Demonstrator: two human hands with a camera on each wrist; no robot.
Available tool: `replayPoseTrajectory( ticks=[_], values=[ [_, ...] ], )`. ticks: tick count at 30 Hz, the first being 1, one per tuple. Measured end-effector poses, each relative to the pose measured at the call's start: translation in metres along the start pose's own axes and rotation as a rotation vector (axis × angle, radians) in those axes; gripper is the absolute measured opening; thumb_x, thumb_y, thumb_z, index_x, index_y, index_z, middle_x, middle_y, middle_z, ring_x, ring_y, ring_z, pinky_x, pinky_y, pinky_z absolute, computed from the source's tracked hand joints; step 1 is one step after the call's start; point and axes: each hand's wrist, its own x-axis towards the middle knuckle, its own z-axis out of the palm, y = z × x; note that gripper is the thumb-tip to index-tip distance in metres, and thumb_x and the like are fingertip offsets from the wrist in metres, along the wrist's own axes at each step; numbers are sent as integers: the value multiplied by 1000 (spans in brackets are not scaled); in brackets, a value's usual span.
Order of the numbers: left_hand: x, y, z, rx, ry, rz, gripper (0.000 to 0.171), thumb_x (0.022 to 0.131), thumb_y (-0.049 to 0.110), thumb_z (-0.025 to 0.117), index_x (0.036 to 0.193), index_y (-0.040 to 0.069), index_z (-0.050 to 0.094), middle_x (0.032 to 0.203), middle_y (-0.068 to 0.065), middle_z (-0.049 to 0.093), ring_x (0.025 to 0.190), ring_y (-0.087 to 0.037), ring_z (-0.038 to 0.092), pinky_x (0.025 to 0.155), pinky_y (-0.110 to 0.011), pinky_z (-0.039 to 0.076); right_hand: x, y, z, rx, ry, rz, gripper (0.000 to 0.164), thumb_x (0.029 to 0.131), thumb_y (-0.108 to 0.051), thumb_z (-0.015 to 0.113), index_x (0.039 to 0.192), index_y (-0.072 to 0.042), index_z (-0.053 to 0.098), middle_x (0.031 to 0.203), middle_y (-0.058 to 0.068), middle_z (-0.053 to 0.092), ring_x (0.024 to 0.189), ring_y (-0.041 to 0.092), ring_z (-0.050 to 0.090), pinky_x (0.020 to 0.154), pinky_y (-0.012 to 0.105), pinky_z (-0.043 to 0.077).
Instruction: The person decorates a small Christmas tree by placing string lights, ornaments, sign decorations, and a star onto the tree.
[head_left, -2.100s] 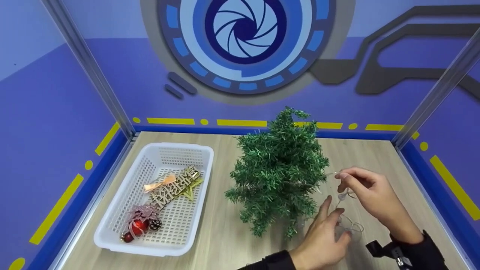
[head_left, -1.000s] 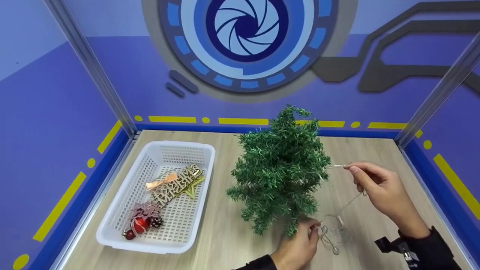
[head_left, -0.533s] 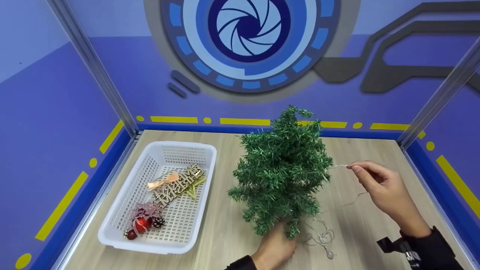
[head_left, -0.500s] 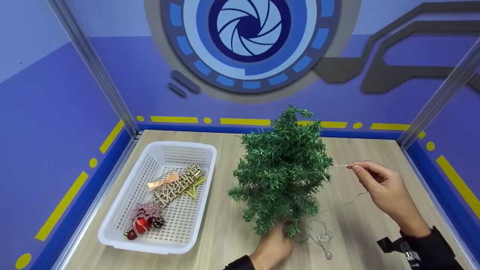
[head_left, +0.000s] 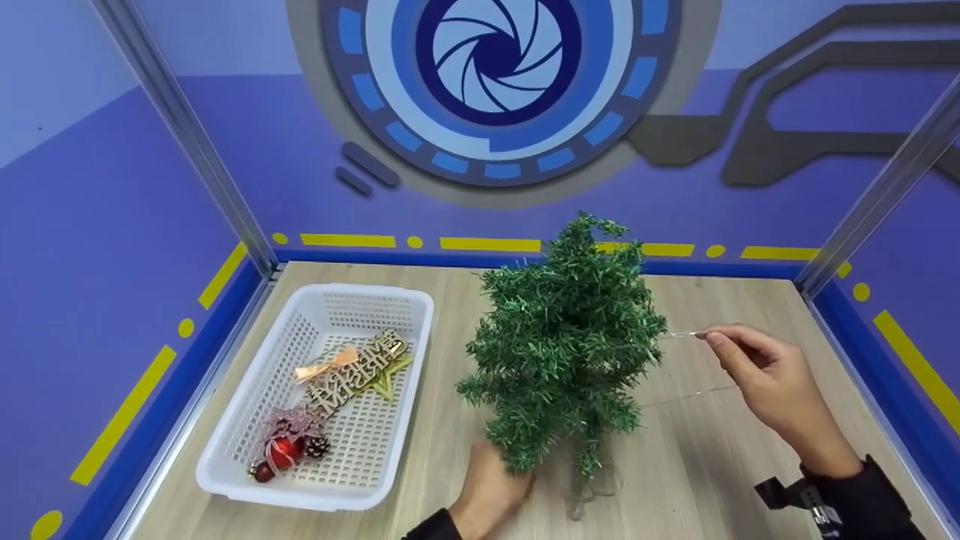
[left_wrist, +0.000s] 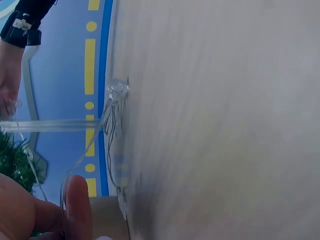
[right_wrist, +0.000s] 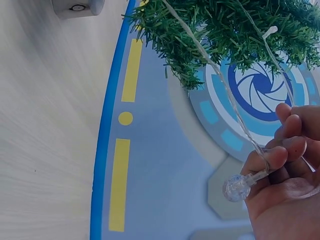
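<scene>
A small green artificial Christmas tree [head_left: 562, 352] stands on the table. My right hand [head_left: 776, 386] is to its right and pinches the thin wire of the string lights [right_wrist: 227, 90], drawn taut towards the branches. One clear bulb [right_wrist: 236, 188] hangs beside the curled fingers in the right wrist view. Low in front of the tree, at its left, is my left hand [head_left: 491, 487]. The wire runs between its fingers [left_wrist: 78, 207] in the left wrist view, and a loose bunch with clear bulbs [left_wrist: 118, 90] trails beyond. Branches cover part of that hand in the head view.
A white perforated basket [head_left: 375, 480] stands on the left. Inside are a red ball [head_left: 283, 452], a pine cone [head_left: 317, 448], gold lettering [head_left: 352, 375], a gold star [head_left: 384, 384] and an orange bow [head_left: 328, 365]. Blue panels [head_left: 247, 150] enclose the table.
My left hand has moved left, passing under the tree's front with the wire, and the loose lights have followed. My right hand first drew the wire rightward from the tree, then stayed still.
</scene>
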Motion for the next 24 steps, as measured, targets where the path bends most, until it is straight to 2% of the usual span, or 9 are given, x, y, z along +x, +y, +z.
replayPoseTrajectory(
  ticks=[1,3,4,6,8,15,17,21,24],
  values=[
    [0,-1,-4,64,19,33,23,100,21,58,120,32,61,101,12,71,91,-2,69,83,-22,57,0,0,0,5,-2,0,21,101,-16,57,115,-10,70,73,1,51,58,14,44,50,29,38],
    [-2,-3,-11,163,87,51,40,95,10,59,133,23,58,124,6,67,115,-10,65,100,-28,53,-1,0,0,18,-12,-1,21,101,-16,56,115,-9,70,71,1,50,57,15,44,49,29,38],
    [-1,-3,-14,182,104,39,45,91,4,60,134,18,58,126,2,67,118,-16,65,101,-31,53,-1,1,1,25,-19,-4,21,101,-16,56,116,-9,70,70,2,50,56,15,44,49,30,38],
    [0,-2,-21,204,142,-20,50,82,-4,61,130,10,60,127,-5,66,117,-22,66,99,-36,54,-2,2,1,34,-32,-8,22,101,-15,56,116,-8,69,70,3,49,56,15,45,49,30,39],
    [1,-2,-27,239,188,-39,57,70,-11,61,125,4,64,126,-9,66,114,-26,66,97,-39,55,-3,3,1,40,-36,-7,22,101,-15,55,117,-8,69,70,4,50,57,16,47,50,30,40],
    [3,3,-40,422,295,86,55,67,-14,52,112,12,71,107,-2,67,98,-23,71,82,-37,60,-5,4,3,20,-36,12,22,101,-18,56,116,-11,70,72,4,51,59,16,48,51,29,41],
    [3,4,-43,454,324,109,49,70,-12,54,110,12,71,103,-3,66,92,-24,71,77,-37,61,-5,4,4,14,-36,21,22,101,-20,56,116,-12,71,72,3,52,59,16,48,50,29,41],
    [5,3,-50,517,395,148,19,86,0,62,98,12,70,99,-4,67,79,-24,71,69,-37,60,-6,4,4,6,-33,24,22,102,-21,56,115,-11,71,73,3,54,59,16,48,50,29,41],
    [8,2,-58,578,441,154,5,89,9,67,90,12,70,97,-4,68,72,-24,71,63,-36,60,-5,5,4,3,-23,18,22,101,-21,56,114,-12,71,74,3,54,59,15,48,50,29,41]
  ],
)
